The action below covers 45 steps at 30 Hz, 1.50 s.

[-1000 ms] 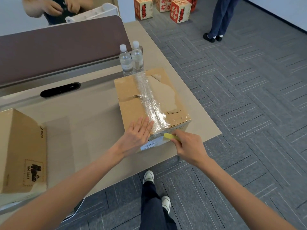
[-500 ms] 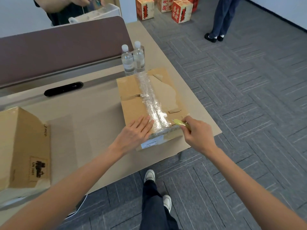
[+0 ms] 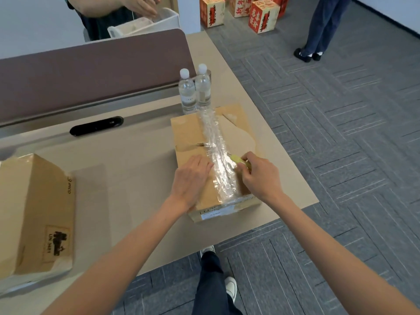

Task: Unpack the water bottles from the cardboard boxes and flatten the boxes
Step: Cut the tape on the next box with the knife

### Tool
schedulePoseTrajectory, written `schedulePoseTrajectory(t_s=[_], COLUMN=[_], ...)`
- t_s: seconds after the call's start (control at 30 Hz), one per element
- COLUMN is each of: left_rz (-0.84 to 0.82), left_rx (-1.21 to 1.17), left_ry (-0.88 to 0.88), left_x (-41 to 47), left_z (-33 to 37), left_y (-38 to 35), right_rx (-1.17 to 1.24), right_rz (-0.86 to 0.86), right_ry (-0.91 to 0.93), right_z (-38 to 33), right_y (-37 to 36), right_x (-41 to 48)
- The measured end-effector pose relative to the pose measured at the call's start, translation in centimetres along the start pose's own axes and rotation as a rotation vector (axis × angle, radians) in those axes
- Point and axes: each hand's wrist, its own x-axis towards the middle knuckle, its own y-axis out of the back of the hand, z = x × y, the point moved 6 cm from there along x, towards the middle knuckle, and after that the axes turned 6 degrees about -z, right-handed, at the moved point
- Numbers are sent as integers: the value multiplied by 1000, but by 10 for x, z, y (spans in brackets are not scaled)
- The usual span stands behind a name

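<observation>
A closed cardboard box point(image 3: 188, 133) sits near the table's right edge, sealed along its top with a strip of clear tape point(image 3: 216, 146). My left hand point(image 3: 191, 178) lies flat on the box top, left of the tape, fingers together. My right hand point(image 3: 259, 176) grips a yellow-green cutter point(image 3: 237, 159) whose tip rests against the tape about halfway along the box. Two clear water bottles point(image 3: 195, 92) with white caps stand upright just behind the box.
A second brown box point(image 3: 36, 212) stands at the table's left. A black slot point(image 3: 96, 126) is set in the tabletop point(image 3: 136, 178) before a brown divider panel point(image 3: 91, 71). One person works behind the divider; another stands on the carpet near red-and-cream boxes point(image 3: 261, 17).
My right hand with the cutter has moved from the box's near front edge up onto the top, along the tape away from me. My left hand stayed pressed on the box.
</observation>
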Motion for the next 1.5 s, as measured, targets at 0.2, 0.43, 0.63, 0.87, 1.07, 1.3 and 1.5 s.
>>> schedulePoseTrajectory(t_s=[0.2, 0.43, 0.63, 0.87, 1.07, 1.3, 1.5], left_rz=[-44, -59, -51, -112, -103, -88, -24], left_rx=[-161, -233, -294, -299, -368, -378, -453], left_ry=[159, 270, 313, 450, 598, 659, 722], left_x=[47, 92, 121, 128, 126, 131, 132], left_z=[-46, -91, -116, -126, -126, -122, -123], left_y=[-16, -35, -56, -77, -78, -75, -70], right_rx=[45, 181, 161, 266, 496, 363, 300], right_rz=[-30, -64, -84, -219, -583, -1084, -1174], right_ry=[-13, -50, -37, -74, -96, 137, 286], right_z=[-15, -30, -37, -28, -29, -28, -42], right_y=[-5, -5, -11, -22, -23, -31, -34], right_x=[70, 151, 203, 257, 303, 326, 338])
